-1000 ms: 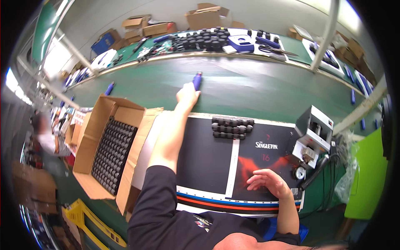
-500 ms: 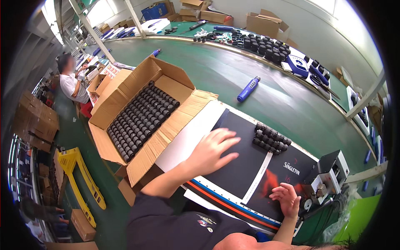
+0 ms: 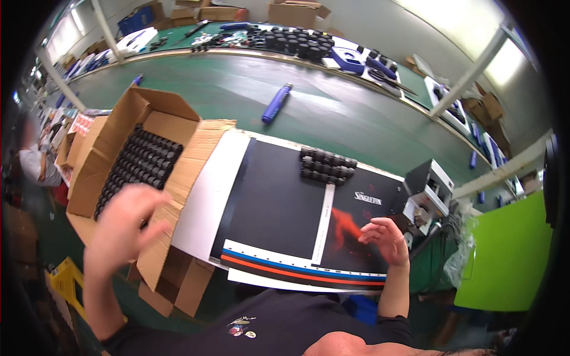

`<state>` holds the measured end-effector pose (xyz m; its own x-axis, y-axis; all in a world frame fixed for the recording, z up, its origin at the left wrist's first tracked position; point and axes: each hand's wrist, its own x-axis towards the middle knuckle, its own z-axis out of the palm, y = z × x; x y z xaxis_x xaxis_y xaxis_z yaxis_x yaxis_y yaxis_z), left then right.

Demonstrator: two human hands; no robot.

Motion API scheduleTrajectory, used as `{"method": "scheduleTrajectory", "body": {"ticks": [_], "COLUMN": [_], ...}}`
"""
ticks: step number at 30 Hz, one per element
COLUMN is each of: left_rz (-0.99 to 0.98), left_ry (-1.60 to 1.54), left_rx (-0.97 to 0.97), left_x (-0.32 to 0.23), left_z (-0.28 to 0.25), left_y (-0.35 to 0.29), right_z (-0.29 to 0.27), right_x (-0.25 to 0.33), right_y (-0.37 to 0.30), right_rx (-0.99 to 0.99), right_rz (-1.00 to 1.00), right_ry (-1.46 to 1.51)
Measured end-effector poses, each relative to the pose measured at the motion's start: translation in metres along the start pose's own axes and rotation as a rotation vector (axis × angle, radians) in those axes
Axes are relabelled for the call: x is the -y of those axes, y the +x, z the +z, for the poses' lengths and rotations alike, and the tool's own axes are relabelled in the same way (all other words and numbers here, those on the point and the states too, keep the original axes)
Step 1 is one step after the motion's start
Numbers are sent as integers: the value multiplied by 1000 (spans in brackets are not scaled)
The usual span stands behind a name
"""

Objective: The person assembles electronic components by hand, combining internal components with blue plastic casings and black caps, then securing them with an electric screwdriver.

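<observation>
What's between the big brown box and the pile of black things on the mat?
In the head view, a white panel and part of the black mat lie between the brown box and the black pile.

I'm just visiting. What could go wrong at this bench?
The person's bare left hand, close to an outspread flap of the brown cardboard box, could snag it. The small pile of black ribbed cylindrical parts on the flat black mat might scatter if bumped. The blue cylindrical device, lying on its side, could perhaps roll.
</observation>
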<state>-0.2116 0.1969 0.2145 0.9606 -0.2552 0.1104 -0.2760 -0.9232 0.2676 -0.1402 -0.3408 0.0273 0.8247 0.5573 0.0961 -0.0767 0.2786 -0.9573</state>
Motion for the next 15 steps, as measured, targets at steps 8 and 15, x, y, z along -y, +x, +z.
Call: {"method": "scheduleTrajectory", "body": {"ticks": [8, 15], "left_rz": [-281, -334], "left_ry": [544, 92], "left_rx": [-59, -197], "left_x": [168, 223], "left_z": [64, 181], "left_y": [130, 157], "right_z": [16, 49], "right_x": [14, 4], "right_y": [-58, -151], "right_rx": [-110, -544], "right_rz": [-39, -106], "right_ry": [-108, -171]}}
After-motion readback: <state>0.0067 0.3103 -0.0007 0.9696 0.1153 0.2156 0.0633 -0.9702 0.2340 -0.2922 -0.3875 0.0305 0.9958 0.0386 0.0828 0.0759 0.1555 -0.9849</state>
